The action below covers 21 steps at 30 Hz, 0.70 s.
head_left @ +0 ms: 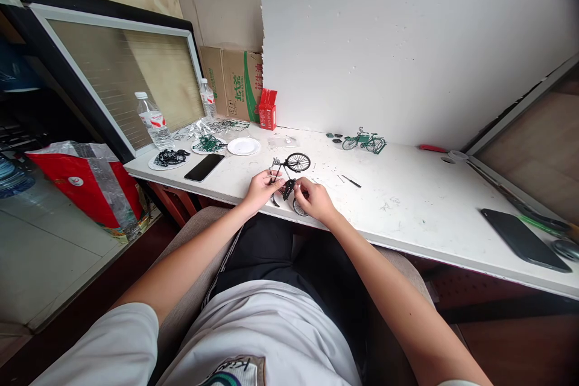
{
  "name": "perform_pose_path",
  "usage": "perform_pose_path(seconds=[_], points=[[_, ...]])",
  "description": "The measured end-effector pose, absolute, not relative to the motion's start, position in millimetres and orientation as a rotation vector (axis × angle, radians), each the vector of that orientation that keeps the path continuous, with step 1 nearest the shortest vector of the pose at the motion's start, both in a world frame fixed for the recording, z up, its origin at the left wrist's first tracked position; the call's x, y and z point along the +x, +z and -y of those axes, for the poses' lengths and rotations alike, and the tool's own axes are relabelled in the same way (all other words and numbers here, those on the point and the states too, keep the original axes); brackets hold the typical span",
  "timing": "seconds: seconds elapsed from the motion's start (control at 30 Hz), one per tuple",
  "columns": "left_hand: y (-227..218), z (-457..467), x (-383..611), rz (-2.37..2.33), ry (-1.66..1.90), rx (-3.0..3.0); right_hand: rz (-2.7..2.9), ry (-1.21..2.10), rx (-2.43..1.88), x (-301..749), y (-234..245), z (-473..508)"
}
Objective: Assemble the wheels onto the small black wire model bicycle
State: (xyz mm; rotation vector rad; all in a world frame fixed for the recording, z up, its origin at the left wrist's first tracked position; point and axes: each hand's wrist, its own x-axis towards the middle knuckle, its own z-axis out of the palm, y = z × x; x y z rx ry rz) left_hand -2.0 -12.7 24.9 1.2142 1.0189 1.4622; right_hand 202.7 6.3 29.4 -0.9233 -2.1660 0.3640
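Head view, left to right. A bottle [154, 120] stands at the far left corner of the table [407, 205], with two plates of loose parts just beside it, black [169, 158] and green [208, 145]. A phone [204, 167] lies next to them, near the front edge.

At centre front, the left hand [261, 188] is curled shut on the handlebar end of the bike [288, 187]. This small black model lies tilted at the table's near edge, its front wheel raised towards the back. The right hand [318, 200] pinches the rear of the bike with thumb and fingertips, covering most of the back wheel; what the fingertips grip cannot be made out.

Further right lie a thin tool [351, 181], a green bike [364, 142] standing upright near the back board, and a second phone [525, 240].

Risks, as judged:
- The bike sits over the table edge, so a small piece slipping from the pinch would likely fall into the lap or to the floor.
- Uneven pressure from the two grips could bend the thin frame or spokes.
- A left elbow swung outward could knock the near phone.
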Motion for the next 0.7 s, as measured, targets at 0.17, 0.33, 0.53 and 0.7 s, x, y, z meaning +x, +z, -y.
perform_pose_path(seconds=[0.17,0.33,0.53,0.7], points=[[24.8,12.3,-2.5,-1.021,1.444,1.213,2.177,0.346,-0.935,202.5,29.2,-5.8],[24.6,12.3,-2.8,-1.036,1.432,1.22,2.196,0.322,-0.955,202.4,28.6,-6.5],[23.2,10.6,-3.0,-1.03,1.44,1.219,2.217,0.301,-0.985,201.7,28.1,-7.1],[22.2,9.7,-3.6,-1.034,1.427,1.224,2.232,0.29,-0.996,201.8,27.7,-7.8]])
